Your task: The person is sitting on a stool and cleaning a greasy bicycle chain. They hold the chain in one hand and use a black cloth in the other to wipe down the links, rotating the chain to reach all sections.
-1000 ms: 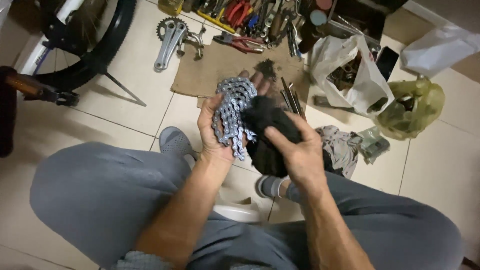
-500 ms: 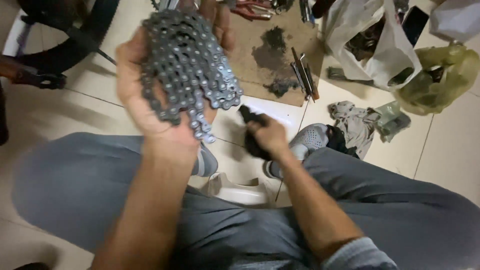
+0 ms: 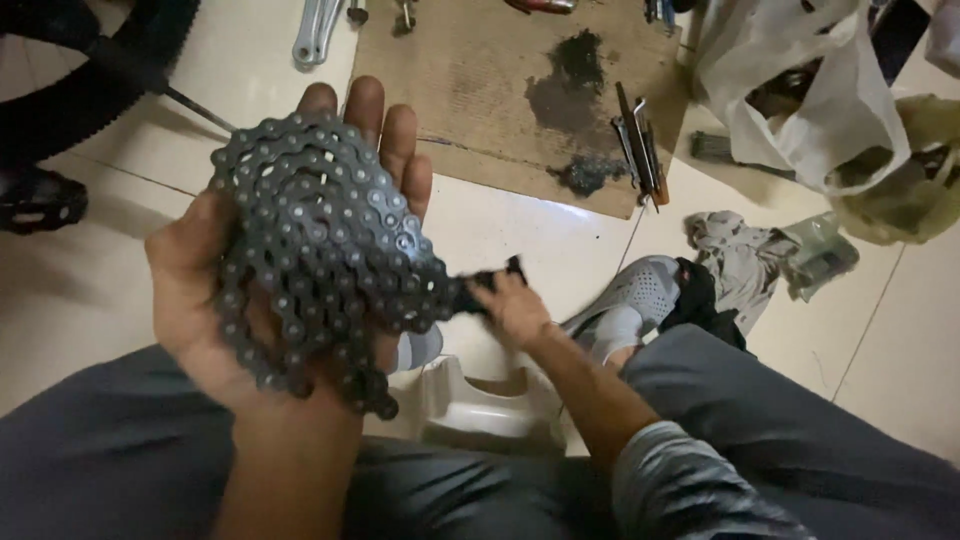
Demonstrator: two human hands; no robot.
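My left hand [image 3: 215, 300] is raised palm up close to the camera, cupping a bundled grey bicycle chain [image 3: 320, 250] that covers most of the palm. Lower down, between my knees, my right hand [image 3: 515, 305] is closed on a small dark rag [image 3: 478, 288], motion-blurred, just above the tiled floor. The two hands are apart. My grey-trousered legs fill the bottom of the view.
A greasy cardboard sheet [image 3: 480, 90] lies ahead with slim tools [image 3: 640, 150] on its right edge. White plastic bag [image 3: 800, 90], yellowish bag [image 3: 910, 170] and crumpled cloth [image 3: 745, 255] at right. Bicycle tyre [image 3: 90, 70] top left, crank arm [image 3: 315, 30], low white stool [image 3: 480, 405], grey shoe [image 3: 630, 300].
My left hand lifted the chain up toward the camera and away from the right hand. My right hand dropped low toward the floor with the dark rag.
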